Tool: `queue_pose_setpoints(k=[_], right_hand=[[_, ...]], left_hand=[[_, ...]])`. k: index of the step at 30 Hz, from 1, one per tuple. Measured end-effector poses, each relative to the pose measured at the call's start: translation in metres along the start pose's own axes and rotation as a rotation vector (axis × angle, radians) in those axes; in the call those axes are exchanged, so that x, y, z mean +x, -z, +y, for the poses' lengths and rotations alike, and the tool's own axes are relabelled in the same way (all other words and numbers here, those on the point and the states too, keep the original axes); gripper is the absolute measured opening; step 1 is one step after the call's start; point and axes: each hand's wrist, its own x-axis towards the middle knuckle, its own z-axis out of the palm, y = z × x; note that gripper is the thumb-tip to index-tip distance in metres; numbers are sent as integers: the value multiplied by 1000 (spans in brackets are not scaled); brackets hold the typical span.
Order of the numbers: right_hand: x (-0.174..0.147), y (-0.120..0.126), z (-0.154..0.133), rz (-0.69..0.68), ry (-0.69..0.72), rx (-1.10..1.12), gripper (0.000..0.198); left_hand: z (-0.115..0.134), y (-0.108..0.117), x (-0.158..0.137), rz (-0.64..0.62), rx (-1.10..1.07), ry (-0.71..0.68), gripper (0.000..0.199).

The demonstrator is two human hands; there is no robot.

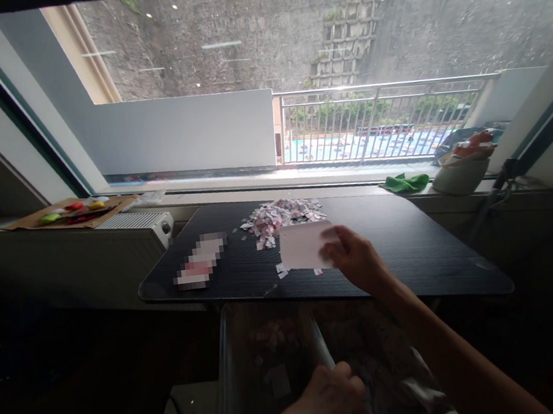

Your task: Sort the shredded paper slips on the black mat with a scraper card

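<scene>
Card (299, 248) was above the near half of the table (395, 233), its right edge pinched between the thumb and fingers of the right hand (349, 253); whether it touched the top, I cannot tell. Scraps (282, 216) lay heaped at the table's far middle, a few strays nearer its front edge. Below that edge, the left hand (329, 392) had its fingers curled round the rim of a clear bin (322, 342). Beyond the table's right far corner lay a green cloth (406, 183); left of the table stood a radiator (140, 222).
</scene>
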Motion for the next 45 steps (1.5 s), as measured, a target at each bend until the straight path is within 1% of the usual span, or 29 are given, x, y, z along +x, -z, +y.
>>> queue_pose_setpoints(k=[2,3,5,8,10,11,13,15,17,19,22,24,26,28,30,32,34,37,40,45], right_hand=[[0,-7,-4,-42,15,-26,25],[-1,-6,-5,-51,13,-63,25],[-5,6,-6,-39,-3,-171,23],[-12,33,-6,54,-12,-337,21],[-13,45,-4,116,-19,-379,22],[-13,47,-4,131,-31,-373,23],[-9,42,-2,127,-63,-322,24],[-3,28,-1,94,-79,-261,26],[2,14,2,51,-63,-196,26],[5,6,5,14,-51,-103,25],[8,9,10,28,-94,5,28],[9,16,14,68,-142,18,30],[9,19,18,76,-183,29,30],[8,15,20,42,-218,80,31],[8,7,21,13,-238,179,32],[7,0,20,11,-242,282,34],[8,-3,19,12,-237,332,35],[9,-1,21,10,-240,297,34],[9,-2,25,17,-241,252,33],[6,-8,25,-11,-242,329,34]], left_hand=[[0,-1,1,-21,-5,2,19],[0,-2,1,-17,-6,5,19],[-1,-5,0,18,-5,-4,19],[-2,-7,-4,85,-4,-38,20],[-2,-5,-6,106,-7,-61,20],[-2,-4,-6,109,-6,-60,19],[-2,-2,-5,92,0,-43,19],[-2,-1,-3,50,6,-23,19],[-1,-1,-1,7,11,-7,20],[-1,-1,-1,-12,11,-9,20],[-1,0,-4,2,11,-31,20],[-2,1,-7,42,14,-55,18],[-3,2,-9,76,20,-78,17],[-4,2,-10,96,27,-90,16],[-5,1,-11,93,39,-93,15],[-5,-3,-10,99,54,-92,15],[-6,-8,-9,119,67,-91,16],[-6,-14,-8,169,74,-86,16],[-6,-13,-9,179,61,-103,17],[-6,-9,-10,175,65,-105,17]])
